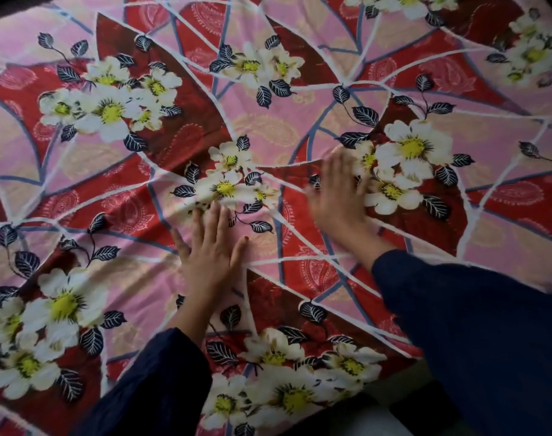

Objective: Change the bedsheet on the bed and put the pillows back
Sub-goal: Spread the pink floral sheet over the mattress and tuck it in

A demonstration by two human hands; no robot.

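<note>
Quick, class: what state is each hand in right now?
Left hand: open, fingers flat on the bedsheet.
Right hand: open, flat on the bedsheet, slightly blurred.

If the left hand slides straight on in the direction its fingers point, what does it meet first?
Most likely the raised wrinkle in the bedsheet, just beyond the fingertips of the left hand, at the white printed flowers. Beyond it only flat sheet shows.
</note>
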